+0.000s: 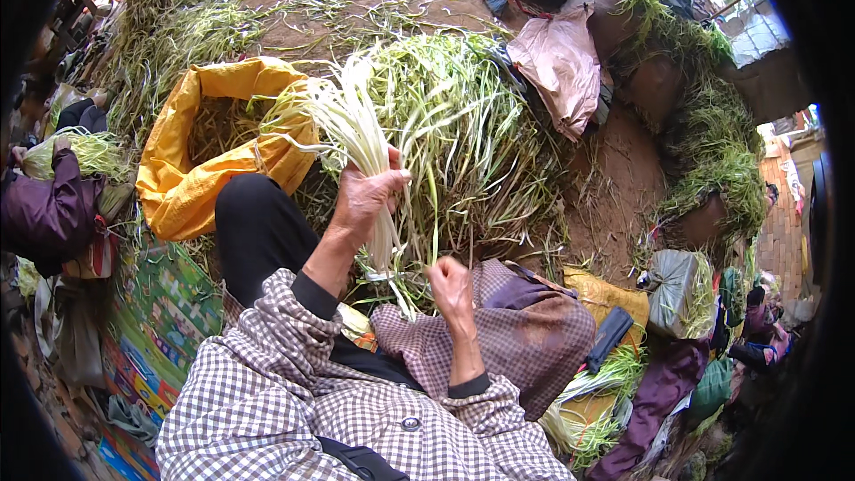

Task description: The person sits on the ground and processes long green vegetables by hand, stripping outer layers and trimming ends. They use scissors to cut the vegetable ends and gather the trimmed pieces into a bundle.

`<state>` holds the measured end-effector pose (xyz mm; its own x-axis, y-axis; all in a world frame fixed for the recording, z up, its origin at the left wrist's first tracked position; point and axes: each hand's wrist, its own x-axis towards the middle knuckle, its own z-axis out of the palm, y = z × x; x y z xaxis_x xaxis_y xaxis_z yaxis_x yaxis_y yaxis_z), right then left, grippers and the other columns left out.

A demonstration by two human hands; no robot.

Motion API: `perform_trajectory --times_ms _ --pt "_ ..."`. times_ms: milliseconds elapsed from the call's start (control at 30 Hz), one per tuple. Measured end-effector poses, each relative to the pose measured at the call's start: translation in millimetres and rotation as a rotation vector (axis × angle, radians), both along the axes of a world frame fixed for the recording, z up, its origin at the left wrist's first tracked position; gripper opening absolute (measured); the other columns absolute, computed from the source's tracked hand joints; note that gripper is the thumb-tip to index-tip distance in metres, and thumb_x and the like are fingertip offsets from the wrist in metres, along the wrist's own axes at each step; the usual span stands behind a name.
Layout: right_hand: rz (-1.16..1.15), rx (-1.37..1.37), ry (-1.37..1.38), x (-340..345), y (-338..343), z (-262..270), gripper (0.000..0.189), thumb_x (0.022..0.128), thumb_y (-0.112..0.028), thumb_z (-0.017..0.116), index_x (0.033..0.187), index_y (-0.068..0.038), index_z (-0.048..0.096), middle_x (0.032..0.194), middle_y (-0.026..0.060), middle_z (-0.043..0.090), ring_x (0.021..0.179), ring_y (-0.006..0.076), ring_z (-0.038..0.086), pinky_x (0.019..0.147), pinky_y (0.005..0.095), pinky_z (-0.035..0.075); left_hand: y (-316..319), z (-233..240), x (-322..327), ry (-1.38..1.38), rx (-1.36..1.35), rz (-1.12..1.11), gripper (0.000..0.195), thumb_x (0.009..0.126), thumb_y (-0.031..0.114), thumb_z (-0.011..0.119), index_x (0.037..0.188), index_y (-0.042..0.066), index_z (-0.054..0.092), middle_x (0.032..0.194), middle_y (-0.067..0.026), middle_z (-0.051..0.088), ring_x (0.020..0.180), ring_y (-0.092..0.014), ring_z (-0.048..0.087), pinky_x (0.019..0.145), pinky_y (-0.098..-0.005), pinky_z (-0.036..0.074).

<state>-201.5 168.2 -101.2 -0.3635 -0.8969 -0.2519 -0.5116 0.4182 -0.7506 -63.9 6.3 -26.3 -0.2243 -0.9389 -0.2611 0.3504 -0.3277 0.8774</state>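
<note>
A bunch of pale, leafy plant stalks [354,117] fans upward from my left hand [366,199], which grips it around the lower part. Close by, my right hand [451,286] is closed on the lower end of a single green stalk [433,204] that stretches up toward the pile. That large heap of long green and whitish stalks [467,120] lies on the ground just beyond both hands. Left of the bunch stands a yellow woven sack [224,180] with its mouth wide open and rolled down, dry plant matter inside. The fingers of my right hand are slightly blurred.
A pinkish plastic sheet or bag [561,67] lies beyond the heap at right. Tied bundles of stalks [594,401] rest on a yellow sack beside a dark folding umbrella [609,337]. At far left, a person in a purple sleeve [50,204] handles more stalks.
</note>
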Motion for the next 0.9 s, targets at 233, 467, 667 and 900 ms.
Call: perform_trajectory --times_ms 233,467,667,900 --pt "0.039 -0.122 -0.182 -20 -24 33 0.023 0.09 -0.019 0.057 0.104 -0.001 0.064 0.096 0.0129 0.065 0.078 0.0205 0.063 0.068 0.0314 0.053 -1 13 17 -0.016 0.038 -0.216 0.03 0.077 0.005 0.072 0.104 0.008 0.059 0.085 0.0012 0.06 0.07 -0.008 0.059 0.047 -0.0206 0.044" --pt "0.02 -0.225 -0.676 -7 -88 86 0.036 0.091 -0.015 0.058 0.125 -0.003 0.055 0.093 0.0018 0.063 0.076 0.0071 0.058 0.063 0.022 0.045 15 18 13 0.11 0.117 -0.325 0.029 0.077 0.007 0.072 0.104 0.007 0.06 0.083 0.002 0.062 0.069 -0.007 0.06 0.047 -0.0202 0.042" --pt "0.182 -0.359 -0.17 -10 -61 64 0.013 0.089 -0.009 0.058 0.096 0.001 0.063 0.078 0.0078 0.062 0.069 0.0151 0.06 0.062 0.029 0.049 4 14 12 -0.02 0.094 -0.307 0.019 0.078 0.011 0.072 0.095 0.009 0.064 0.078 0.0042 0.06 0.064 -0.004 0.055 0.046 -0.0208 0.04" --pt "0.318 -0.217 0.177 -37 -32 62 0.008 0.087 -0.007 0.061 0.091 -0.003 0.066 0.079 0.0105 0.067 0.068 0.0197 0.065 0.057 0.0295 0.054 3 13 10 0.069 0.04 -0.313 0.021 0.079 0.012 0.072 0.098 0.01 0.063 0.079 0.0051 0.059 0.066 -0.004 0.054 0.048 -0.0205 0.038"
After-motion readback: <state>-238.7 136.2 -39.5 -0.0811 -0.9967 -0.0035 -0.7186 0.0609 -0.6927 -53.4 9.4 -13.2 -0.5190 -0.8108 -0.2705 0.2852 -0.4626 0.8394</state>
